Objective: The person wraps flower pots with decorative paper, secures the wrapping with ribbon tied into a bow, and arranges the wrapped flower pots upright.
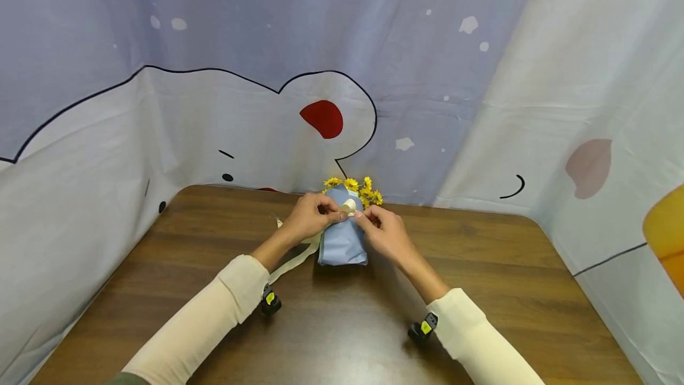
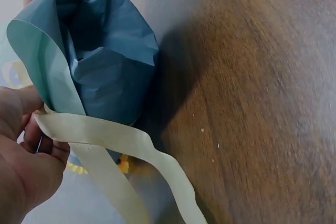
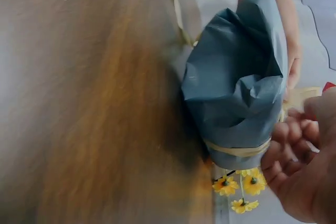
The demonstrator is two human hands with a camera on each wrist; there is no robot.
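Note:
A small bouquet of yellow flowers [image 1: 367, 193] lies on the table, wrapped in blue paper [image 1: 343, 245]. My left hand [image 1: 312, 217] pinches a cream ribbon [image 2: 105, 129] against the wrap, and its long tails hang down in the left wrist view. Opposite it, my right hand [image 1: 382, 229] pinches the ribbon at the front of the bouquet with thumb and forefinger. Between both hands stands a pale ribbon loop [image 1: 350, 205]. In the right wrist view a band of ribbon [image 3: 239, 151] circles the paper just by the blossoms [image 3: 243, 186].
The brown wooden table [image 1: 214, 325] stretches out on all sides of the bouquet. Behind it hangs a printed cloth curtain [image 1: 427, 106], close to the table's far edge. A ribbon tail [image 1: 293, 264] trails over the table beside my left wrist.

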